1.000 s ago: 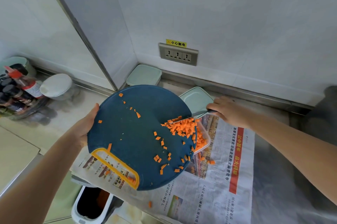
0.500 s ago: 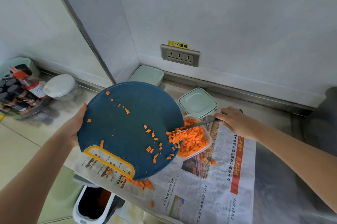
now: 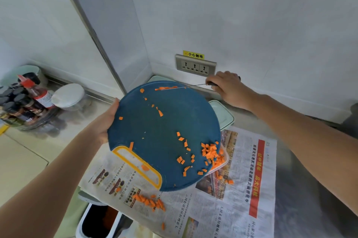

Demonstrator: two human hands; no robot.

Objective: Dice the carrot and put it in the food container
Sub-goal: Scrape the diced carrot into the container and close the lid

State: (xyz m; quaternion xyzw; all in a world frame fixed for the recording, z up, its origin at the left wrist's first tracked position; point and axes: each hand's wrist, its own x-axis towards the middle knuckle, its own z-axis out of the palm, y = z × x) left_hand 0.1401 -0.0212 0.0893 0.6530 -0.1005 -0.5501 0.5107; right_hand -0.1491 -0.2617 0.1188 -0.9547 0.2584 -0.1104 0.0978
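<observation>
Left hand (image 3: 104,123) grips the tilted board (image 3: 155,140) by its rim; right hand (image 3: 229,90) fingers (image 3: 216,81) curl round the knife (image 3: 190,86), blade pointing left of them

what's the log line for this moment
left hand: holds tilted board | right hand: holds knife at board's top edge | container: under board's low edge | spill: carrot bits on newspaper

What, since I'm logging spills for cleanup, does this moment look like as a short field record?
left hand: holds the tilted cutting board by its left rim
right hand: grips a knife, blade at the board's far edge
food container: under the board's lower right edge, diced carrot inside
spill: carrot pieces on the newspaper, near the board's handle end and beside the container
</observation>
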